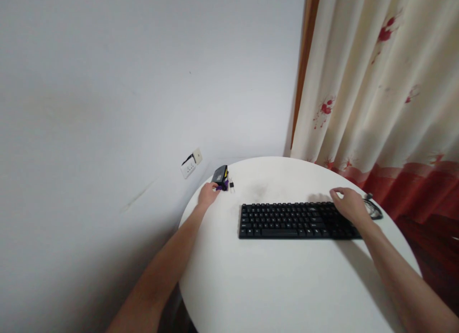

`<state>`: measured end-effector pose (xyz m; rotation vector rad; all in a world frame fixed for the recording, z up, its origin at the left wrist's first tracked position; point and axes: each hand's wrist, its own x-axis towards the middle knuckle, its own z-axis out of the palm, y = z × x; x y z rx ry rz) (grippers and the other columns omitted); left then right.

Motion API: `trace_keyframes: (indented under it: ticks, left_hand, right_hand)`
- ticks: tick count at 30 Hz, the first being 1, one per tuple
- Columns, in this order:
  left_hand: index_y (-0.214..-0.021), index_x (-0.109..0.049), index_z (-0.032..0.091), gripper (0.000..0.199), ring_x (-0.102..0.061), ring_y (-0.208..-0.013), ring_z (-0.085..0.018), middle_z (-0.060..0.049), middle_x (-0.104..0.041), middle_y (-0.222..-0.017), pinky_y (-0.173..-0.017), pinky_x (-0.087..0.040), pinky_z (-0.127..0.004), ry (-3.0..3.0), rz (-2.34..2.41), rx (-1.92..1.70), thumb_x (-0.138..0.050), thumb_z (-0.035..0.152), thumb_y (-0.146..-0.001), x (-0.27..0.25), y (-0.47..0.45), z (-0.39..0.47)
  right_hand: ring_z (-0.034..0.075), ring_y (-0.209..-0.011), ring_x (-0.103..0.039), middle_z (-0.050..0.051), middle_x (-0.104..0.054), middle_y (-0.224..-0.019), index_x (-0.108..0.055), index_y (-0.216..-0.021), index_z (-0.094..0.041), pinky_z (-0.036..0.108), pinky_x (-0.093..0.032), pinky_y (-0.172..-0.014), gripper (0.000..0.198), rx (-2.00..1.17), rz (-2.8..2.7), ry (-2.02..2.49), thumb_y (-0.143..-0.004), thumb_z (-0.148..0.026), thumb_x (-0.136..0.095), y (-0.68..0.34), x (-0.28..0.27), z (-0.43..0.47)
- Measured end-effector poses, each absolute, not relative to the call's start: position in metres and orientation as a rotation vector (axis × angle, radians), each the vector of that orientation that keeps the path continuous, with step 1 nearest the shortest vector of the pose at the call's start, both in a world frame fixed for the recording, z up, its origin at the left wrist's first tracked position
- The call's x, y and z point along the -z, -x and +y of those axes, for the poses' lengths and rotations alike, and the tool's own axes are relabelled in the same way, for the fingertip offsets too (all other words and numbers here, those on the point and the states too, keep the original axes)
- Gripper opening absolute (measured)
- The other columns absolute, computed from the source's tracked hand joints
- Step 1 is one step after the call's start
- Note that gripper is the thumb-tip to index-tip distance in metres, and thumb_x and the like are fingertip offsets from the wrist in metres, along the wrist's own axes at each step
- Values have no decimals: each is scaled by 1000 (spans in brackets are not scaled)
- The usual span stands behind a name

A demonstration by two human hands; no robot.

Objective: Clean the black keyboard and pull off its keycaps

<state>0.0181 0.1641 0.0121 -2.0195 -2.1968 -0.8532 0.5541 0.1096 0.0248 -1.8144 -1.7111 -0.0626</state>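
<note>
My left hand (208,194) reaches to the table's far left edge. Its fingers are closed on a small purple thing (219,187) whose kind I cannot make out. Right behind that sits a dark box (219,174) with a bit of yellow on its side. A little black piece with thin pale prongs (231,185) lies just to the right. Over the right end of a black keyboard (283,221) hangs my right hand (347,205), thumb and finger curled together. Whatever is between those fingertips, if anything, does not show.
The keyboard lies on a round white table (272,275). Its coiled black cable (373,209) rests beyond my right hand. A wall socket (188,168) with a black plug or cord is at the left. A cream and red curtain (358,84) hangs behind the table's right side.
</note>
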Motion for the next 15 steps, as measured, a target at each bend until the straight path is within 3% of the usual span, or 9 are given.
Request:
trace_keyframes:
  ticks: [6, 15]
  left_hand:
    - [-105, -72, 23, 26, -62, -95, -22, -7, -67, -102, -84, -46, -30, 2075, -2125, 733, -59, 35, -85, -8, -16, 161]
    - [-100, -72, 26, 24, -60, -98, -23, -7, -65, -105, -75, -47, -30, 2003, -2136, 557, -50, 30, -90, -18, -35, 154]
  right_hand:
    - [31, -101, -65, 16, -72, -103, -74, -94, -12, 38, -46, -94, 36, 57, -1707, 1772, -86, -36, -49, -550, -25, 108]
    - [28, -96, -66, 13, -73, -103, -73, -96, -14, 37, -47, -93, 34, -3, -1693, 1733, -86, -37, -50, -547, -27, 105]
